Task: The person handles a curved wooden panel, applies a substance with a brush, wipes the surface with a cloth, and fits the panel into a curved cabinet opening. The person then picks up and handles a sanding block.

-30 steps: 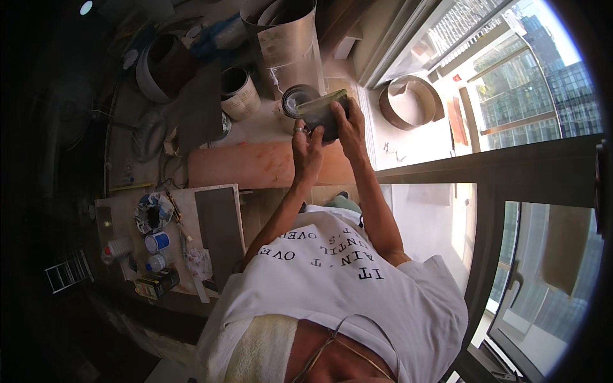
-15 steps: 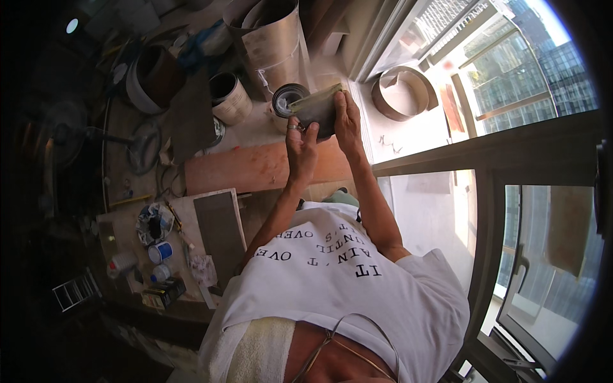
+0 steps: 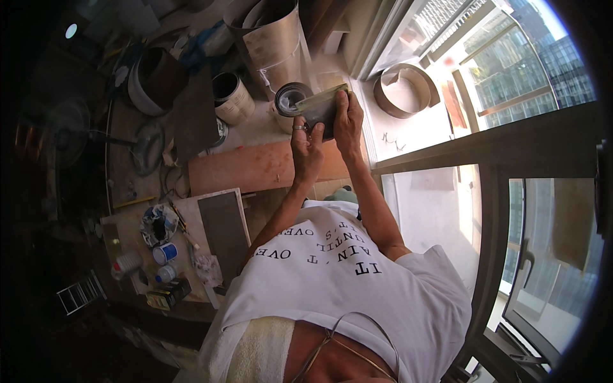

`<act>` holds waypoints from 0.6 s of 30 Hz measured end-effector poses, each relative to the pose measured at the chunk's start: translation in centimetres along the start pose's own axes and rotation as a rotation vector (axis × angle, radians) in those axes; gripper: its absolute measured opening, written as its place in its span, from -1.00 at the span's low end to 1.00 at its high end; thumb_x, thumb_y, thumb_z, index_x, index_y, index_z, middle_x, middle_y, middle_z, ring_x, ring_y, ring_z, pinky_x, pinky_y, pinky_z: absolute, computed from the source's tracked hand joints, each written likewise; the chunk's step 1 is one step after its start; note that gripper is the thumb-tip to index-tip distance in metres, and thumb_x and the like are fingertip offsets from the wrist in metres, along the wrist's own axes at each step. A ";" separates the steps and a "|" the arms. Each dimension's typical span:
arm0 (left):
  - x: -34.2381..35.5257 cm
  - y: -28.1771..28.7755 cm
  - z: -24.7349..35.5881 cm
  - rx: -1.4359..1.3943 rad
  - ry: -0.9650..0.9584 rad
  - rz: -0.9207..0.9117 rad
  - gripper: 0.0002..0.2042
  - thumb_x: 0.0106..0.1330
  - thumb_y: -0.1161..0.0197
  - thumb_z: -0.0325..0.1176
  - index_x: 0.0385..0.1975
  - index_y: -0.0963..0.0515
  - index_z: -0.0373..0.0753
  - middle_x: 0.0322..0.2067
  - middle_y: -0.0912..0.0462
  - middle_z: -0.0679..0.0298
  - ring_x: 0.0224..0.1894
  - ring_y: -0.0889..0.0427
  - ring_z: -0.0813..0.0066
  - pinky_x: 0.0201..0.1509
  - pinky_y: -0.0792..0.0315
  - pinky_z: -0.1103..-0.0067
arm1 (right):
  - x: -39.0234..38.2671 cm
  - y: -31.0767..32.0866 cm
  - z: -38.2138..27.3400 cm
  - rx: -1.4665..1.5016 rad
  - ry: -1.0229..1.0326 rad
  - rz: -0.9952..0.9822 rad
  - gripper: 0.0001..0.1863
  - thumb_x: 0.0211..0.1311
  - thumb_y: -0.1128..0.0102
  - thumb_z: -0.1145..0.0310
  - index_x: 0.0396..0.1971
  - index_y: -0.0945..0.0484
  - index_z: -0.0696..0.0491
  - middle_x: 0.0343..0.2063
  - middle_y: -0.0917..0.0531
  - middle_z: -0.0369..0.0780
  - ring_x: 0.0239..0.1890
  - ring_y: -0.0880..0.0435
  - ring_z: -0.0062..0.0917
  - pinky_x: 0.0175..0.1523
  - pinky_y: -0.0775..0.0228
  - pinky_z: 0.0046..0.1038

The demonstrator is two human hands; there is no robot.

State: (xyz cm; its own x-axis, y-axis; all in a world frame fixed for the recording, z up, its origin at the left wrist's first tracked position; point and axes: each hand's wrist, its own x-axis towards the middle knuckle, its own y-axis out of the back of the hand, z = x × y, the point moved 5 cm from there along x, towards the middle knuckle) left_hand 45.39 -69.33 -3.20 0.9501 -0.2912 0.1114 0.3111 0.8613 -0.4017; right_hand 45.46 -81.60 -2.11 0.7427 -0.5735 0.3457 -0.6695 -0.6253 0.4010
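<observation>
Both hands are held up in front of my chest around a small dark grey rectangular slab (image 3: 321, 107) with a pale edge. My left hand (image 3: 306, 145), with a ring on one finger, grips the slab's lower left side. Wrapped over its right edge and top is my right hand (image 3: 349, 121). Just behind the slab stands a dark round roll or can (image 3: 288, 97). My white printed T-shirt (image 3: 332, 287) fills the lower middle of the view.
A reddish wooden board (image 3: 255, 167) lies below the hands, with a grey tile panel (image 3: 223, 226) beside small bottles (image 3: 163, 255). A paint can (image 3: 231, 96), rolled metal sheet (image 3: 274, 38), bucket (image 3: 153, 80) and fan (image 3: 143, 147) stand around. A round ring (image 3: 405, 89) sits on the window sill.
The slab and both hands have risen slightly and tilted a little; the grip is the same. The view has shifted a bit.
</observation>
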 end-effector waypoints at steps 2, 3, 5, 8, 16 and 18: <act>-0.1 -0.3 0.6 0.001 0.009 -0.005 -0.82 0.41 -0.05 -0.51 -0.04 -0.38 -0.27 -0.13 -0.53 0.34 -0.09 -0.46 0.66 0.12 -0.33 0.63 | 0.0 0.2 0.0 -0.008 -0.018 0.018 -0.86 0.28 0.06 0.38 -0.32 -0.43 0.12 -0.35 -0.54 -0.07 -0.27 -0.53 -0.12 -0.18 -0.38 -0.17; 0.0 -0.3 0.4 0.011 0.006 -0.012 -0.82 0.41 -0.05 -0.51 -0.04 -0.39 -0.27 -0.13 -0.53 0.34 -0.09 -0.46 0.66 0.12 -0.33 0.63 | 0.0 0.2 0.2 0.029 -0.059 0.025 -0.85 0.30 0.08 0.37 -0.33 -0.44 0.12 -0.37 -0.54 -0.07 -0.28 -0.53 -0.12 -0.18 -0.37 -0.17; 0.1 -0.2 0.2 0.034 -0.002 -0.021 -0.82 0.40 -0.06 -0.51 -0.04 -0.39 -0.27 -0.13 -0.53 0.34 -0.09 -0.46 0.65 0.13 -0.33 0.63 | -0.1 0.2 0.7 0.104 -0.140 0.035 -0.81 0.34 0.11 0.35 -0.35 -0.44 0.13 -0.41 -0.54 -0.07 -0.32 -0.53 -0.13 -0.20 -0.36 -0.18; 0.1 -0.3 0.3 -0.011 0.052 -0.008 -0.82 0.39 -0.06 -0.51 -0.05 -0.39 -0.28 -0.14 -0.53 0.34 -0.11 -0.47 0.66 0.10 -0.34 0.64 | 0.1 0.2 0.7 0.329 -0.152 0.067 -0.49 0.53 0.17 0.03 -0.47 -0.45 0.15 -0.56 -0.37 -0.37 -0.48 -0.24 -0.69 -0.40 -0.12 -0.54; 0.4 0.4 -0.1 -0.072 0.057 0.029 -0.80 0.38 -0.07 -0.53 -0.04 -0.39 -0.30 -0.12 -0.56 0.32 -0.11 -0.50 0.66 0.05 -0.39 0.64 | 0.2 -0.4 1.4 0.214 0.092 0.004 -0.67 0.45 -0.04 0.17 -0.29 -0.51 0.18 -0.46 -0.51 -0.32 -0.39 -0.37 -0.68 -0.28 -0.28 -0.56; 0.3 0.6 -0.4 -0.057 0.050 0.011 -0.80 0.38 -0.07 -0.53 -0.03 -0.39 -0.29 -0.11 -0.56 0.32 -0.10 -0.50 0.65 0.06 -0.39 0.64 | 0.1 -0.3 1.3 0.180 0.077 -0.001 -0.68 0.45 -0.05 0.19 -0.24 -0.52 0.19 -0.44 -0.54 -0.30 -0.37 -0.39 -0.68 -0.25 -0.30 -0.58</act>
State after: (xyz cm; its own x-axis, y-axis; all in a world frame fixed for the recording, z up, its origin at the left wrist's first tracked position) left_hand 45.84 -69.10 -3.75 0.9507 -0.3038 0.0623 0.2981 0.8396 -0.4541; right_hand 45.74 -82.13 -3.33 0.7378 -0.5346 0.4121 -0.6550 -0.7144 0.2459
